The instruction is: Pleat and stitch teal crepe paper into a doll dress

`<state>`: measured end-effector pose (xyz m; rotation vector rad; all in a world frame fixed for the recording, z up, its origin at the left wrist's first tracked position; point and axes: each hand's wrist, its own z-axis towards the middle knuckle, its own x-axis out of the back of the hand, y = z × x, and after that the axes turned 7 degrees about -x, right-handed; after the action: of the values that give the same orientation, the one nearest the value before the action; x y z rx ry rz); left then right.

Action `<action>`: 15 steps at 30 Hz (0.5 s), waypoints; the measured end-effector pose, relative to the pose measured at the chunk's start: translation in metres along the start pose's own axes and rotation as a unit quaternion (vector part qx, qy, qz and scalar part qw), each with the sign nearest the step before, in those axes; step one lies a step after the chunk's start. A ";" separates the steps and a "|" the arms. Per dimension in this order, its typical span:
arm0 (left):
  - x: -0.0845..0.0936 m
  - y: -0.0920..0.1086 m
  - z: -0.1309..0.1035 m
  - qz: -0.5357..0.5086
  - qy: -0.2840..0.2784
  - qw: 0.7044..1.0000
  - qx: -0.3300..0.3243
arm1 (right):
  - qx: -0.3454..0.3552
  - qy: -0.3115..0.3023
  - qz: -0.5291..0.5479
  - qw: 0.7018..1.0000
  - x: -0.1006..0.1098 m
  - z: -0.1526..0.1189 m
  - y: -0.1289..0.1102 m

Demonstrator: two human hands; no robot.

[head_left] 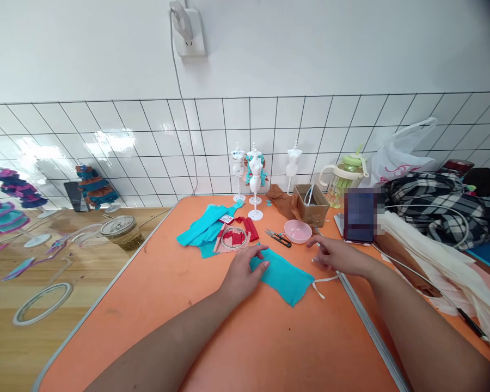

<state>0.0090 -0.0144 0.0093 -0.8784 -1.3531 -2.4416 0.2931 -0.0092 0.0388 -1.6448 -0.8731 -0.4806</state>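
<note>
Head; left fingers (258, 251) spread on turquoise cloth (288, 277); right fingers (324, 244) parted; metal edge (361, 313) rightward

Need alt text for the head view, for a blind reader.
A person's left hand touches a flat turquoise cloth on an orange table; the right hand is near a round pink bowl. Behind stand small white dress forms.

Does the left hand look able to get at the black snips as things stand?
Probably yes: the black snips lie just beyond the left hand, with nothing visibly blocking the way.
</note>
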 end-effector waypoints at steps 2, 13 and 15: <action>-0.003 0.001 -0.002 -0.010 -0.007 1.000 0.010 | -0.045 -0.034 0.055 0.997 0.009 0.006 0.019; 0.009 -0.002 -0.006 0.074 -0.168 0.983 -0.004 | 0.007 -0.239 0.171 0.956 0.041 -0.024 0.024; 0.015 -0.003 -0.004 0.056 -0.207 0.976 -0.027 | -0.036 -0.167 0.102 0.980 0.036 -0.015 0.033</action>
<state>-0.0062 -0.0147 0.0145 -1.4995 -1.3177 -2.3007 0.3431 -0.0150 0.0472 -1.8915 -0.9245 -0.0942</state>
